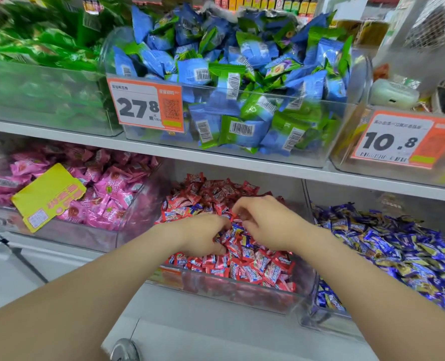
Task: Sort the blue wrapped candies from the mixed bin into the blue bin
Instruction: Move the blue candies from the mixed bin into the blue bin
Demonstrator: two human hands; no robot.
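On the lower shop shelf (190,334), left hand (200,235) and right hand (265,222) curl fingers into the middle of the mixed bin (242,293), hold unclear, where few blue candies (238,228) lie, light, slippery, best pinched at a wrapper end.

you reach the clear plastic bin of red wrapped candies (229,290) from the front and above, under the white shelf board (242,165) that hangs over its back. your left hand (200,237) and right hand (268,225) crowd its middle, nearly touching. on the right, the clear walls of this bin and the clear plastic bin of blue wrapped candies (317,317) stand side by side; room is open over them.
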